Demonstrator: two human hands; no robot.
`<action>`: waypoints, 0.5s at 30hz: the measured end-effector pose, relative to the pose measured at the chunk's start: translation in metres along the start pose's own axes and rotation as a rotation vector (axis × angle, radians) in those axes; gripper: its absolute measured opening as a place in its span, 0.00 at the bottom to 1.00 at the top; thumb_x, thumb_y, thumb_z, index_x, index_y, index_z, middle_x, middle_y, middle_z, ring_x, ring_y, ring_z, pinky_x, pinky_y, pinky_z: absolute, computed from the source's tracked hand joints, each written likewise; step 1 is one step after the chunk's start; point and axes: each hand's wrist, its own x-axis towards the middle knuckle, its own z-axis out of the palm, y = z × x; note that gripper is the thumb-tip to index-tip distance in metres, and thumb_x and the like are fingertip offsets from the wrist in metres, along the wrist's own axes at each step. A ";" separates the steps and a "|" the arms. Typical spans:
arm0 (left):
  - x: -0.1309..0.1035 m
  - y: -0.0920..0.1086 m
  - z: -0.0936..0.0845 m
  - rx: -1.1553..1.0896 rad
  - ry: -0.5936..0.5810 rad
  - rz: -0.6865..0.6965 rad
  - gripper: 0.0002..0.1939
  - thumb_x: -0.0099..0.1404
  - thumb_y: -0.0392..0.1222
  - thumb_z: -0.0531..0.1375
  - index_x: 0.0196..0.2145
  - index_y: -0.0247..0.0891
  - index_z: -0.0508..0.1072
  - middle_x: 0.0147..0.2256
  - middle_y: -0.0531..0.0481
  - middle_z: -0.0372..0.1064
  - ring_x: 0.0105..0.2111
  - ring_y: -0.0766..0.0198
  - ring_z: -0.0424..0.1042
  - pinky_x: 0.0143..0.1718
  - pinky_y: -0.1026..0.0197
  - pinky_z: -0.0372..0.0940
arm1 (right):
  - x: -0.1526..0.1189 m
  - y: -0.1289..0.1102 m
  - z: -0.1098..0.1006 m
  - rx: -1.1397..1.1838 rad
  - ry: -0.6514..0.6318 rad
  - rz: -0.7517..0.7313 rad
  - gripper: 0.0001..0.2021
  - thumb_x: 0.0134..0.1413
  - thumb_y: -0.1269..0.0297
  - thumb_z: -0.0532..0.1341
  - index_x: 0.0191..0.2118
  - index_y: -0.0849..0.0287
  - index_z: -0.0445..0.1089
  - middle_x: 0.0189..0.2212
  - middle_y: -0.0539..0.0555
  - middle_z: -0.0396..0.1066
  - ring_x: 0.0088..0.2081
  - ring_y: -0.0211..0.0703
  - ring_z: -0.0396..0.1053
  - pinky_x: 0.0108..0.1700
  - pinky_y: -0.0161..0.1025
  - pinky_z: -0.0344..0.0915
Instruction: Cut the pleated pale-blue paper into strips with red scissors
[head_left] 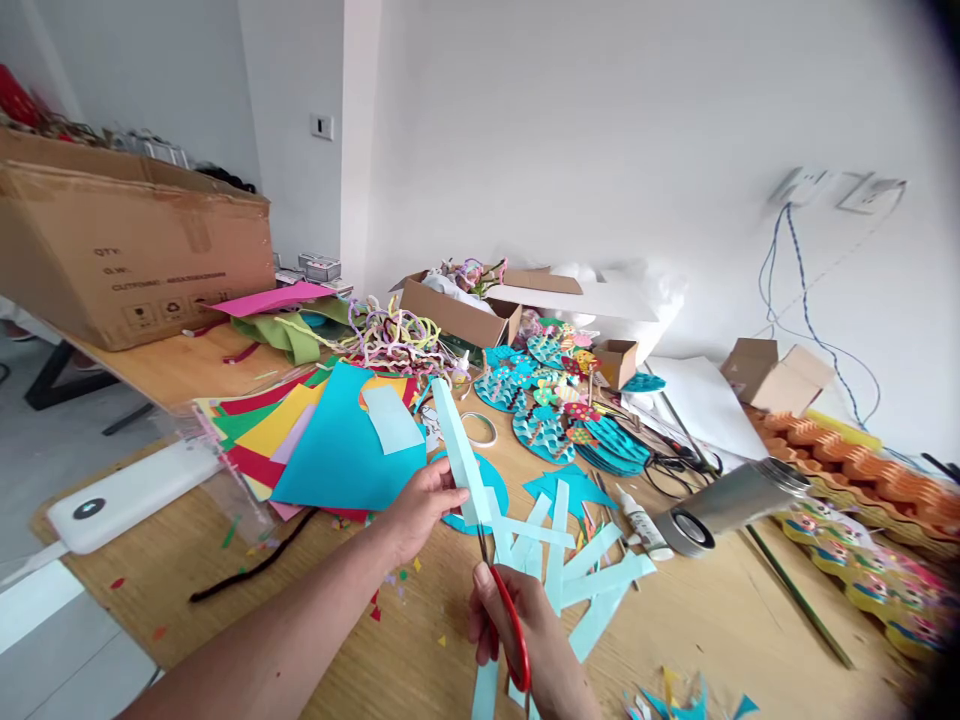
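My left hand (429, 503) pinches a long light-blue paper strip (456, 440) between thumb and fingers, holding it upright above the table. In my right hand (517, 620) are red-handled scissors (512, 625), gripped through their loops. Their blades point up at the strip's lower end; whether they are cutting into it I cannot tell. Several cut light-blue strips (557, 545) lie crossed on the table around and below my right hand. Behind the held strip, a blue paper disc (480, 490) lies partly covered.
Coloured sheets (322, 450) lie fanned at left, near a white power bank (135, 490). Beyond are blue corrugated decorations (540, 425) and pipe cleaners (394, 340). A glue bottle (645, 525), a metal flask (735, 500) and egg trays (862, 490) stand or lie rightward. A carton (135, 240) stands far left.
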 end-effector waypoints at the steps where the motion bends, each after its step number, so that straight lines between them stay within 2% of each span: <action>1: 0.000 0.000 0.001 0.005 -0.005 -0.007 0.10 0.53 0.33 0.59 0.35 0.35 0.68 0.30 0.49 0.68 0.31 0.63 0.67 0.33 0.61 0.61 | 0.000 0.000 0.000 -0.002 -0.005 -0.005 0.23 0.54 0.47 0.50 0.23 0.63 0.63 0.16 0.51 0.67 0.15 0.33 0.63 0.17 0.29 0.52; 5: -0.002 0.000 0.002 0.036 -0.011 -0.025 0.11 0.51 0.33 0.59 0.35 0.36 0.69 0.30 0.50 0.68 0.32 0.62 0.68 0.34 0.61 0.61 | -0.001 -0.001 0.000 -0.002 -0.002 -0.013 0.22 0.54 0.47 0.51 0.24 0.63 0.63 0.16 0.51 0.67 0.15 0.34 0.64 0.17 0.29 0.52; 10: -0.004 0.001 0.002 0.094 -0.007 -0.056 0.13 0.51 0.34 0.60 0.37 0.36 0.68 0.32 0.48 0.70 0.30 0.63 0.68 0.30 0.63 0.60 | -0.001 -0.003 0.001 0.002 -0.004 -0.032 0.23 0.54 0.47 0.50 0.23 0.63 0.63 0.17 0.51 0.68 0.16 0.33 0.64 0.19 0.29 0.54; 15: -0.005 0.001 0.002 0.098 -0.014 -0.049 0.13 0.51 0.35 0.60 0.37 0.36 0.68 0.32 0.48 0.70 0.30 0.63 0.68 0.30 0.63 0.60 | -0.002 -0.005 0.002 0.001 0.003 -0.044 0.23 0.55 0.47 0.50 0.23 0.63 0.63 0.17 0.51 0.68 0.16 0.33 0.64 0.20 0.30 0.55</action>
